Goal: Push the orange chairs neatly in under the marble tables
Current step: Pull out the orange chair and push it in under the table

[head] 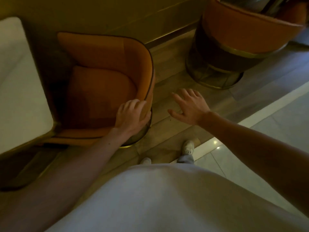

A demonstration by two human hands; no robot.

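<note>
My left hand [132, 116] grips the back rim of the orange chair [103, 91], centre left beside the marble surface [20, 81]; my right hand [189, 106] is spread and empty, so I should probably add it to the rim and push square.

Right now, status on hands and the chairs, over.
Left hand grips near orange chair by backrest. Right hand open, touching nothing. Chair faces marble table, close up. No obstruction visible.
</note>
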